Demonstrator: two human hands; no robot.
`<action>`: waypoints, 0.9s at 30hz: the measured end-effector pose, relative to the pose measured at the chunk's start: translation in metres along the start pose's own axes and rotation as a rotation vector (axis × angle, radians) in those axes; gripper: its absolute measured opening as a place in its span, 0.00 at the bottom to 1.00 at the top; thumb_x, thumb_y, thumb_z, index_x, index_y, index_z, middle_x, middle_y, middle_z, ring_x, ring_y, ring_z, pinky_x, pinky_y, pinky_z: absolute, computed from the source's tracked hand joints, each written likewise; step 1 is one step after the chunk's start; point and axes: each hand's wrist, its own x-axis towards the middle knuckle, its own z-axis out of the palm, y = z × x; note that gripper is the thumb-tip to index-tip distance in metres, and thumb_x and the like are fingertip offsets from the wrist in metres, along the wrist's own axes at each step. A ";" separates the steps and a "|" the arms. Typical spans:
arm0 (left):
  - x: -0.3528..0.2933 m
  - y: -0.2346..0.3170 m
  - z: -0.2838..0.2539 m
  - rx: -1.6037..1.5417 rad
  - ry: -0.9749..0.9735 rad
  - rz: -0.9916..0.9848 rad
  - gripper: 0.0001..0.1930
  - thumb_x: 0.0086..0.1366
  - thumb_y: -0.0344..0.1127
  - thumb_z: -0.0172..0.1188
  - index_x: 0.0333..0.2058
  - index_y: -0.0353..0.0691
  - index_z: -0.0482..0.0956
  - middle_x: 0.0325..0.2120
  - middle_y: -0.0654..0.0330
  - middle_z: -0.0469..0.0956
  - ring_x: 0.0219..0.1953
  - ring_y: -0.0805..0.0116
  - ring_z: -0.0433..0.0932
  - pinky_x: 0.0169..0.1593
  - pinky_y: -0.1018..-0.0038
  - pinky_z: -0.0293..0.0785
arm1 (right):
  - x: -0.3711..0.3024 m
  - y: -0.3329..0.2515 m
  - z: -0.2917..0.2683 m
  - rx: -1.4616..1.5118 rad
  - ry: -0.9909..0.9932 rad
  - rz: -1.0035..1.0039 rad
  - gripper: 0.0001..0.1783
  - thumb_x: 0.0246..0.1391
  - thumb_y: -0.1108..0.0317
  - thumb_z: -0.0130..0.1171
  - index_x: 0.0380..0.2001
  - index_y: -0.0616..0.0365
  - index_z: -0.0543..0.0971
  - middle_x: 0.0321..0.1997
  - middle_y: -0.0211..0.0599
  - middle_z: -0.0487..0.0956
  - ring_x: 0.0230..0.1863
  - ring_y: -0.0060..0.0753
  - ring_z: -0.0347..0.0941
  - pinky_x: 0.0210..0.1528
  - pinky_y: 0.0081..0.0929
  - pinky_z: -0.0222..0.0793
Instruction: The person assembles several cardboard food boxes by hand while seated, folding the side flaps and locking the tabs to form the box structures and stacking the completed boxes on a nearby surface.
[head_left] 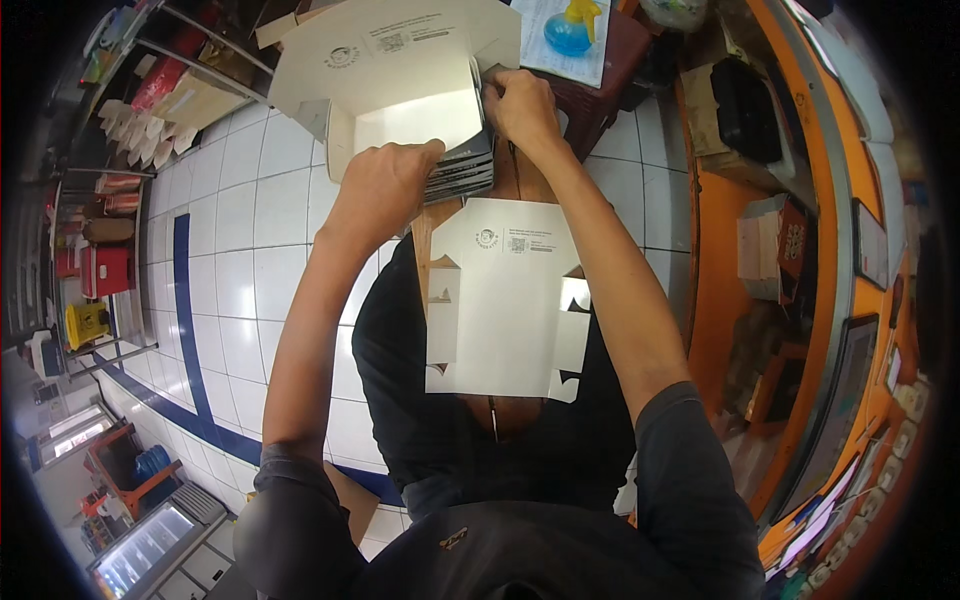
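A stack of folded cardboard food boxes (466, 165) stands nested in front of me, white inside and dark outside. The uppermost box (400, 128) is open, its printed lid flap tilted back. My left hand (388, 186) is closed over the box's near left edge, thumb toward the inner wall. At the right side of the stack, my right hand (523, 108) has its fingers curled in against the box's far right corner; their tips are partly hidden. Between my forearms a flat, unfolded white box blank (508, 325) with cut side tabs lies over my lap and a wooden surface.
A blue spray bottle with a yellow head (573, 28) rests on papers on a dark red stool (590, 105). Wire shelves with goods (105, 240) stand on the left. An orange counter with shelves (715, 215) runs along the right. White floor tiles (235, 290) lie between.
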 end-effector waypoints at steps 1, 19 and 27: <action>0.001 0.000 -0.001 -0.001 0.001 0.001 0.03 0.68 0.28 0.57 0.39 0.40 0.77 0.29 0.49 0.82 0.32 0.45 0.83 0.35 0.54 0.77 | 0.001 0.001 0.002 -0.032 0.023 -0.041 0.15 0.56 0.61 0.61 0.39 0.58 0.87 0.35 0.60 0.84 0.42 0.64 0.82 0.47 0.49 0.77; 0.009 -0.022 0.048 -0.295 0.567 0.081 0.18 0.62 0.41 0.70 0.43 0.34 0.82 0.63 0.41 0.70 0.69 0.38 0.65 0.67 0.52 0.68 | 0.019 -0.017 -0.051 -0.210 -0.233 0.197 0.37 0.65 0.48 0.34 0.52 0.70 0.81 0.58 0.70 0.77 0.65 0.69 0.71 0.70 0.50 0.64; 0.049 -0.026 0.027 -0.359 0.250 -0.801 0.19 0.69 0.41 0.52 0.43 0.27 0.80 0.42 0.29 0.81 0.47 0.34 0.83 0.51 0.48 0.78 | 0.006 -0.015 -0.048 -0.252 -0.145 0.322 0.44 0.71 0.41 0.27 0.54 0.72 0.80 0.62 0.69 0.75 0.67 0.67 0.69 0.71 0.51 0.63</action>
